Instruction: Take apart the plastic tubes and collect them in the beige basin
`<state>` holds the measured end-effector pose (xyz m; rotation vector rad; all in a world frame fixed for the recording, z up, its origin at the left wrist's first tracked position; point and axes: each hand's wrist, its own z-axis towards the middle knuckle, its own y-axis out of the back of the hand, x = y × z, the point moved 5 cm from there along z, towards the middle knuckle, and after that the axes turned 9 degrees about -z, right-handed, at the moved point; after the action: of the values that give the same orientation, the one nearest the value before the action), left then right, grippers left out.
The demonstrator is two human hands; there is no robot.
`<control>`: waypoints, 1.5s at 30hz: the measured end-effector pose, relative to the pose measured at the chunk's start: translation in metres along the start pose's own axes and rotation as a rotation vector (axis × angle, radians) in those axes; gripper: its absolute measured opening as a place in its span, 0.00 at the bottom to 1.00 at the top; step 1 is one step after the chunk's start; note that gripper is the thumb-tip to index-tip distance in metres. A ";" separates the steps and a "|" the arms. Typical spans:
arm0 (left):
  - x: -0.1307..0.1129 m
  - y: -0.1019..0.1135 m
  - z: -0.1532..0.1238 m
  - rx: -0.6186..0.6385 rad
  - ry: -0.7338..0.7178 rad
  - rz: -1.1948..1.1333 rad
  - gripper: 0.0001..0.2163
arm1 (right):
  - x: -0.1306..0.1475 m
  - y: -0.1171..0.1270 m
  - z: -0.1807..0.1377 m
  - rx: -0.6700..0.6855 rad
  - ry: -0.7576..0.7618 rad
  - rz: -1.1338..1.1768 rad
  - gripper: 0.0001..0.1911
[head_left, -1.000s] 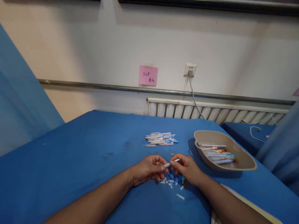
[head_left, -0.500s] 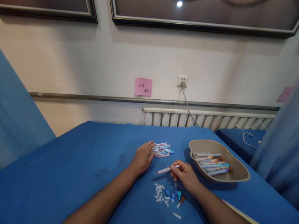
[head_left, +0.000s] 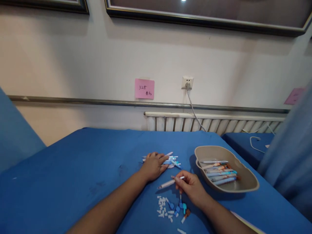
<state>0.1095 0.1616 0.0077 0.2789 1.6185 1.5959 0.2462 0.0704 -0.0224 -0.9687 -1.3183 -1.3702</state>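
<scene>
My left hand [head_left: 153, 165] rests on a heap of pastel pens [head_left: 170, 160] on the blue cloth, fingers curled around one pen whose tip sticks up past them. My right hand [head_left: 190, 186] is closed on a slim white pen [head_left: 168, 183] that points left and lies low over the cloth. Just in front of the right hand lies a scatter of small white and blue caps and parts [head_left: 170, 208]. To the right stands a beige tray [head_left: 246, 183] with several pens in it.
The blue cloth-covered table [head_left: 85, 169] runs back to a wall with a radiator [head_left: 212, 124], a pink note [head_left: 144, 88] and a socket with a cable [head_left: 187, 82]. A second blue surface with a white cable [head_left: 254, 143] lies at the right.
The hands were together over the small parts. The left hand has moved away to the pen heap and closed on a pen. The right hand kept the white pen. The camera tilted up.
</scene>
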 end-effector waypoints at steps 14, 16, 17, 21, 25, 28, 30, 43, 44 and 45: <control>-0.029 -0.005 -0.081 -0.045 0.023 0.003 0.24 | -0.003 0.014 0.002 -0.078 -0.006 0.219 0.19; -0.033 -0.003 -0.092 -0.055 0.031 -0.008 0.23 | -0.003 0.017 0.002 -0.106 -0.004 0.274 0.18; -0.035 -0.003 -0.098 -0.058 0.027 -0.017 0.23 | -0.003 0.018 0.002 -0.115 -0.006 0.294 0.18; -0.040 0.001 -0.118 -0.088 -0.016 -0.059 0.20 | -0.002 0.019 0.001 -0.140 -0.027 0.323 0.18; -0.035 0.008 -0.125 -0.145 -0.022 -0.061 0.17 | -0.001 0.021 -0.002 -0.152 -0.019 0.290 0.18; -0.023 0.012 -0.122 -0.181 0.030 -0.052 0.17 | 0.000 0.019 -0.006 -0.147 -0.022 0.259 0.18; -0.016 0.014 -0.120 -0.201 0.058 -0.067 0.17 | 0.003 0.018 -0.009 -0.165 -0.043 0.269 0.17; 0.023 0.031 -0.123 -0.261 0.167 -0.183 0.10 | 0.024 -0.025 -0.029 -0.365 -0.246 0.859 0.14; 0.024 0.030 -0.123 -0.248 0.174 -0.182 0.10 | 0.020 -0.028 -0.031 -0.374 -0.249 0.850 0.14; 0.025 0.030 -0.122 -0.240 0.173 -0.185 0.09 | 0.016 -0.029 -0.032 -0.382 -0.241 0.829 0.14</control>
<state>0.0003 0.0948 0.0069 -0.1347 1.5119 1.6858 0.2173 0.0357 -0.0163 -1.7371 -0.6622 -0.8673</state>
